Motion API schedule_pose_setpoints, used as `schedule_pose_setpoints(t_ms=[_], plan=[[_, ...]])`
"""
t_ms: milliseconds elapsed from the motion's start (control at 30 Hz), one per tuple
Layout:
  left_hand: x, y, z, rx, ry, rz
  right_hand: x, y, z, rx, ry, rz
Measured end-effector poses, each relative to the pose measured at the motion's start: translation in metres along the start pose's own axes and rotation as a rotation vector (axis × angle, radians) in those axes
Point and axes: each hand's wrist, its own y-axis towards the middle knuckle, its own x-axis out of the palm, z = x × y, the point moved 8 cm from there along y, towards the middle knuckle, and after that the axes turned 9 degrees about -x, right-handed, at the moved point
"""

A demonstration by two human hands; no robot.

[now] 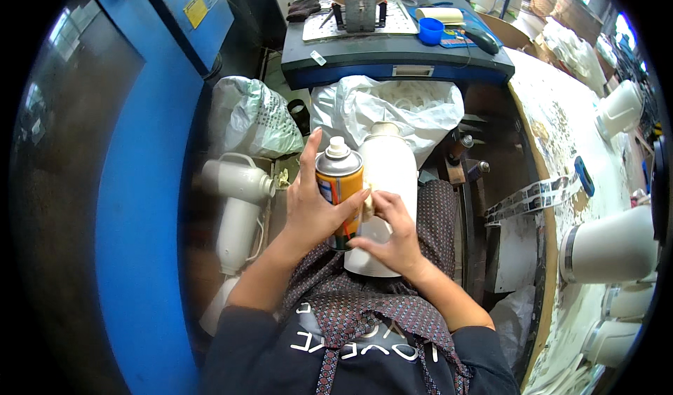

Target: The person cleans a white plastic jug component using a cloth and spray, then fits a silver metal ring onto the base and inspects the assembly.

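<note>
Down the left of the frame stands a tall blue metal panel, and along the right side runs a paint-worn white table. At upper centre I see a dark workbench, with an open white plastic bag just below it. At mid-frame a white jug-shaped flask body rests against my patterned apron, neck toward the top; whether it stands or leans, I can't tell. Just before it, left of its middle, is the orange-and-silver aerosol can, upright. My left hand grasps the can around its side, thumb across the front, index finger raised beside the white nozzle. My right hand, close by the can's lower right, pinches a small pale wad, partly hidden by my fingers.
</note>
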Motion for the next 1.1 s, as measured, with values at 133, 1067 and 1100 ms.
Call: schedule_pose_setpoints(t_ms=[133, 1067, 1100], plan=[[0.014, 0.002, 0.01, -0.006, 0.042, 0.1, 0.022, 0.003, 0.019, 0.084, -0.013, -0.037], [0.007, 0.004, -0.029, 0.089, -0.2, -0.133, -0.005, 0.019, 0.004, -0.018, -0.344, 0.074], [0.007, 0.003, -0.016, 0.192, -0.08, -0.145, -0.007, 0.02, 0.002, -0.035, -0.389, 0.102]])
